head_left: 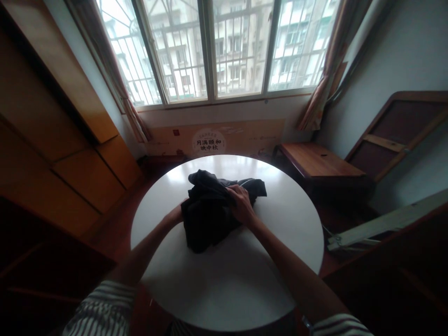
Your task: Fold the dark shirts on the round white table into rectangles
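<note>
A bunched-up black garment (pixel 210 219) lies in a heap on the round white table (pixel 217 284); its exact kind cannot be made out. A pale stripe runs along its right part. My right hand (pixel 241 200) is closed on the cloth at the heap's upper right, fingers curled over a fold. On the other side, my left hand (pixel 182 210) reaches into or under the cloth. Only its wrist edge shows, and the black fabric hides its fingers.
Wooden cabinets (pixel 84 182) stand at the left. A low brown wooden table (pixel 318 158) is at the right, near a leaning framed panel (pixel 402 126). Barred windows (pixel 241 51) and a printed banner (pixel 210 137) are behind the table. A pale plank (pixel 385 224) slants at the right.
</note>
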A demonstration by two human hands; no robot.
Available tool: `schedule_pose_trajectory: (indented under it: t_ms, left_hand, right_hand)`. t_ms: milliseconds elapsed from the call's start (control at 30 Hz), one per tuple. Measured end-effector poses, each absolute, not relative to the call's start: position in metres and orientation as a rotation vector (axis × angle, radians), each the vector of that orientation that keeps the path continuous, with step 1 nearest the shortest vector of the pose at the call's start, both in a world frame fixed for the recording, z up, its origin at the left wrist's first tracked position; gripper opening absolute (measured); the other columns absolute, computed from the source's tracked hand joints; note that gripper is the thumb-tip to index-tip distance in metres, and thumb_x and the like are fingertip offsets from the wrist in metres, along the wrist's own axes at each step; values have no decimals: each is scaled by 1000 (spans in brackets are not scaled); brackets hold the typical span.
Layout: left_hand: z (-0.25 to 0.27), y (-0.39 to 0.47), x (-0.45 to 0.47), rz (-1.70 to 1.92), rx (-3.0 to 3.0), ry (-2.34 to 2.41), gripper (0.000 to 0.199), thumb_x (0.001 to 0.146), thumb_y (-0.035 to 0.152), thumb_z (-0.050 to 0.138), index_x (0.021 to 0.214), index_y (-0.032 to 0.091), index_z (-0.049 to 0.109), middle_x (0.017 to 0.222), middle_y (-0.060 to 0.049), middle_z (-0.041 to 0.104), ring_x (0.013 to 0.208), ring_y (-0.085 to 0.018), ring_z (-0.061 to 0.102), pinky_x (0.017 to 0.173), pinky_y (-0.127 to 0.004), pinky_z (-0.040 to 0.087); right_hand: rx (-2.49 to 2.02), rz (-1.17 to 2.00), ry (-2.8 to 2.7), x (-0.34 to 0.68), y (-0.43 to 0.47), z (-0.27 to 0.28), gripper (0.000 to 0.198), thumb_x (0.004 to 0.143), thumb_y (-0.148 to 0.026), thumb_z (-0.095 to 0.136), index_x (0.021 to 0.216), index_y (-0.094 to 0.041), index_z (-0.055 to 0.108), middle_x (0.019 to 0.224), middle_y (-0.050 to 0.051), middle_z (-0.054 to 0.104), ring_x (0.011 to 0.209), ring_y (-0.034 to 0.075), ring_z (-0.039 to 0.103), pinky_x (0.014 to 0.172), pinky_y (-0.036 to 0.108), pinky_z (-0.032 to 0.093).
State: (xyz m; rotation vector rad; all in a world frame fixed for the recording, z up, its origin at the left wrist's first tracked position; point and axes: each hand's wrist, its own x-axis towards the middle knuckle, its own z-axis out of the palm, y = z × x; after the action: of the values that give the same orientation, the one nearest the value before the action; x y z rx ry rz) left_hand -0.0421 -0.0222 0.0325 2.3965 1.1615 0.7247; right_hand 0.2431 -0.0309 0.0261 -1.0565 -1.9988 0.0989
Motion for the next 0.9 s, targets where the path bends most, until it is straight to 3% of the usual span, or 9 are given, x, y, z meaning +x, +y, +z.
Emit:
schedule_pose_trajectory:
  t_ms: [67,133,233,300,433,533,633,800,900]
  left_hand:
    - [37,-30,-57,742,2293,1277,33,95,40,52,107,16,72,100,-9,73,86,-25,67,79,-41,57]
    - [42,-42,-69,846,2093,1421,45,97,45,44,124,17,65,118,-12,69,105,-30,66,91,-47,54]
    - [48,-63,-75,980,1874,1386,65,97,56,40,155,28,27,156,-14,37,136,-35,46,102,-53,47]
    - [48,-75,-68,934,1924,1229,91,88,62,57,158,34,8,163,-13,19,144,-38,31,104,-55,45]
    - [38,-93,-41,701,2204,949,133,55,57,89,158,31,10,159,-15,28,142,-44,32,110,-60,39]
    - [28,-98,-22,718,2460,882,116,58,49,89,154,29,27,157,-13,31,143,-46,27,116,-64,30]
    - [18,-99,-15,897,2545,945,97,72,43,81,152,30,28,155,-12,34,142,-42,32,115,-64,30]
    - [14,-97,-19,1049,2498,910,100,80,41,75,156,27,11,150,-18,39,132,-39,47,104,-58,47]
    - [28,-93,-16,1005,2727,827,81,91,30,61,157,27,14,143,-19,48,123,-35,56,96,-53,52]
  right_hand:
    - [-1050,110,-2030,244,-33,30,55,79,-21,58,134,-23,57,123,13,57,115,32,49,102,48,33]
    - [-1028,136,-2064,246,-36,34,53,82,-25,57,135,-22,56,126,13,56,117,31,48,103,49,32]
    - [-985,200,-2112,251,-39,41,49,90,-38,53,137,-22,54,130,13,54,121,32,47,105,50,31]
    - [-924,288,-2103,255,-38,45,47,95,-47,47,133,-22,58,128,12,56,120,30,49,103,49,34]
    - [-878,520,-1878,261,-29,49,54,101,-55,31,104,-21,72,100,8,62,93,23,61,87,39,45]
    - [-1014,456,-1744,264,-24,48,48,92,-63,49,91,-21,72,87,5,63,86,23,60,88,40,46]
    - [-1199,321,-1685,266,-23,44,53,79,-67,65,109,-24,68,89,5,64,94,28,59,99,49,39]
    - [-1500,272,-1620,271,-19,31,91,65,-74,72,142,-32,48,145,13,37,136,41,31,110,62,23]
    - [-1462,452,-1665,278,-8,20,100,65,-72,71,150,-32,36,156,13,26,144,41,21,112,62,24]
